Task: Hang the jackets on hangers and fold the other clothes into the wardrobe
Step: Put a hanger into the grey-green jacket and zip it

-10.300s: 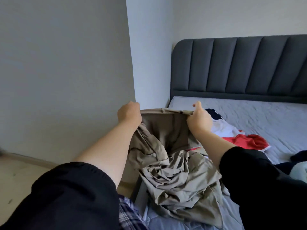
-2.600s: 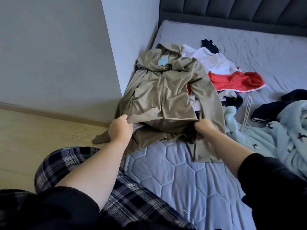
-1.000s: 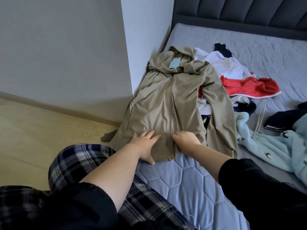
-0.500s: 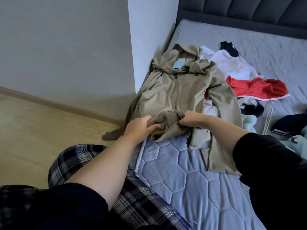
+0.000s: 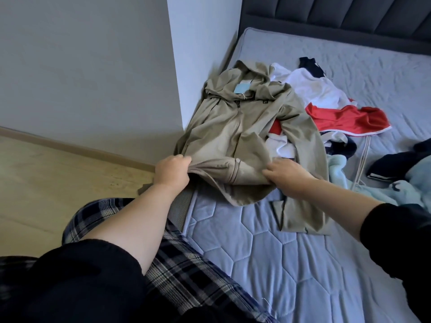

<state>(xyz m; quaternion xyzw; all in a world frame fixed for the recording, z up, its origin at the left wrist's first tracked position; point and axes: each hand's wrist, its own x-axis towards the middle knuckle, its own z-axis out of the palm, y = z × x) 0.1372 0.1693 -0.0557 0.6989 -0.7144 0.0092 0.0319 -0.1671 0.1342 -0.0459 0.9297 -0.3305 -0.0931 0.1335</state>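
Note:
A khaki hooded jacket (image 5: 235,127) with a pale blue tag lies front up on the blue quilted mattress (image 5: 268,252), its hood toward the headboard. Its bottom hem is folded up over the body. My left hand (image 5: 171,169) grips the folded hem at the left edge. My right hand (image 5: 283,173) pinches the same fold at the right. One khaki sleeve (image 5: 300,206) trails down the mattress to the right. No hanger or wardrobe is in sight.
A white, red and navy garment (image 5: 335,113) lies under and beside the jacket. A light blue fleece (image 5: 373,190) and a dark garment (image 5: 396,162) sit at the right. A wall corner (image 5: 177,66), wooden floor (image 5: 58,183) and dark headboard (image 5: 349,15) surround the bed.
The hem, smoothed flat one second ago, has been gathered and lifted by both hands and folded up over the jacket's lower body. My hands have spread apart toward the two side edges.

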